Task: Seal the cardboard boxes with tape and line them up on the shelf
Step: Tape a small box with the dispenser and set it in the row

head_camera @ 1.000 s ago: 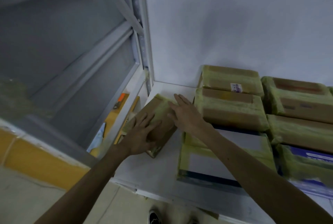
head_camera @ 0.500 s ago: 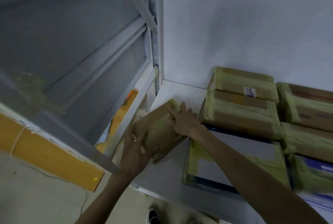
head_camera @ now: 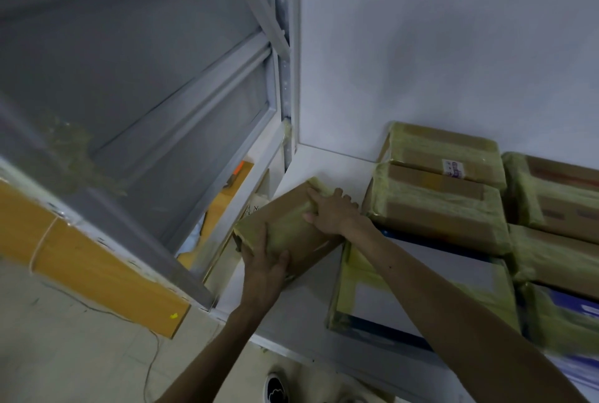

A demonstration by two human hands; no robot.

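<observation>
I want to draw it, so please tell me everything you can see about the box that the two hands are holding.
The box is brown cardboard, long and flattish, with shiny yellowish tape wrapped over both ends and in a band across its middle. The tape at its near corner looks crumpled. It lies skewed and tilted at the left end of the white shelf, with its near corner poking out past the shelf's side edge. The left hand grips the near end, and the right hand curls over the far end.

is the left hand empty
No, the left hand grips the near end of the taped box, which the right hand also holds.
</observation>
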